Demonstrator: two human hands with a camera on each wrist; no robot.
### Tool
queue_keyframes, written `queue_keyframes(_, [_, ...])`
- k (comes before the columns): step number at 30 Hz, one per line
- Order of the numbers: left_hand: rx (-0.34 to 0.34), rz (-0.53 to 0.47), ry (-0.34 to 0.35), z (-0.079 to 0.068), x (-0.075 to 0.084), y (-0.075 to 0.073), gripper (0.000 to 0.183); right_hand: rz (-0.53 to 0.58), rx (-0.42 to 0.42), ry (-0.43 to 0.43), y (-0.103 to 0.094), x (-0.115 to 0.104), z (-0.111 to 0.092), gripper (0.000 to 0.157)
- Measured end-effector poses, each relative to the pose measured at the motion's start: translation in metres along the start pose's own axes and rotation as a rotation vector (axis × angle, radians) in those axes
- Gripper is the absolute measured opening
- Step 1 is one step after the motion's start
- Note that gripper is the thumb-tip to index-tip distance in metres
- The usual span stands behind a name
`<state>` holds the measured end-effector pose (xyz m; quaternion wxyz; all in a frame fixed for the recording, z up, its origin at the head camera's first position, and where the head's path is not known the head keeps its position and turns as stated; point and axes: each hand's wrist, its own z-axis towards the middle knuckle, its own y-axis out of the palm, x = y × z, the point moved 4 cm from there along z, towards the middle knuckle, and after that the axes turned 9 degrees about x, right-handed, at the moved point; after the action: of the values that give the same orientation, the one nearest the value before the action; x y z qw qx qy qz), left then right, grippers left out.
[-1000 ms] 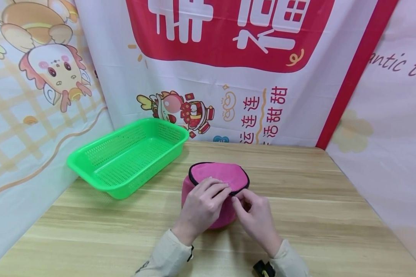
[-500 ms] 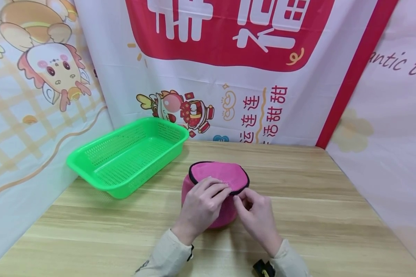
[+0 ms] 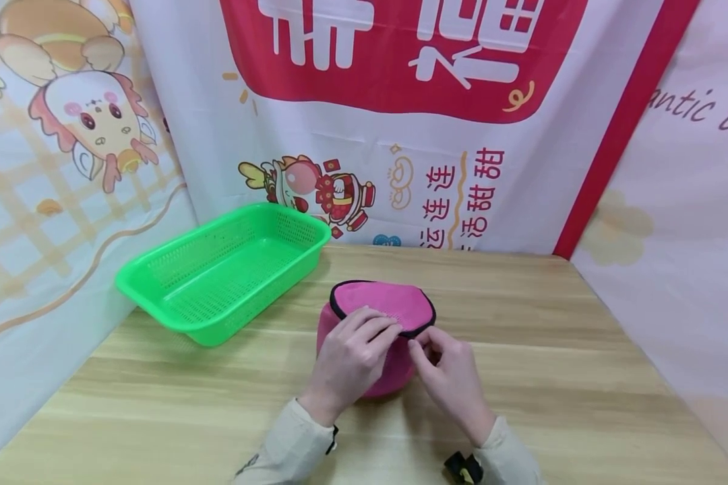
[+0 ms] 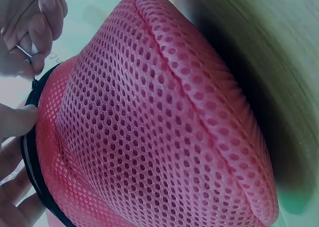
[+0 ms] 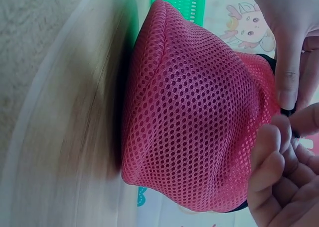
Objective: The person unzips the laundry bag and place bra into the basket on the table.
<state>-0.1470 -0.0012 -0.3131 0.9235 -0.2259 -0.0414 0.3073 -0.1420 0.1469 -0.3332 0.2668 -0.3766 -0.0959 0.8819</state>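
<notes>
A pink mesh bag (image 3: 391,302) with a black zipper (image 4: 30,150) round its lid stands upright on the table. My left hand (image 3: 353,357) lies over its near rim, pinching the zippered edge, with the thumb on the outer side and the fingers over the lid. Close to it, my right hand (image 3: 451,374) pinches the small zipper pull (image 4: 26,53) at the near right of the rim; its fingertips cover most of the pull. In the right wrist view both hands meet at the black edge, and the mesh side (image 5: 194,112) bulges out below. The bag's contents are hidden.
A green plastic basket (image 3: 267,306) with perforated walls stands at the back left of the wooden table (image 3: 558,404). Printed cloth hangings (image 3: 364,135) enclose the back and both sides. A black strap end (image 3: 463,468) hangs by the right sleeve.
</notes>
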Motion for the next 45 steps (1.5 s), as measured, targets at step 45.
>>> queue_keyframes(45, [-0.025,0.016,0.003,0.0014,0.0041,0.0042,0.018,-0.076,0.013,-0.090,0.0027,-0.0060,0.0006,0.027])
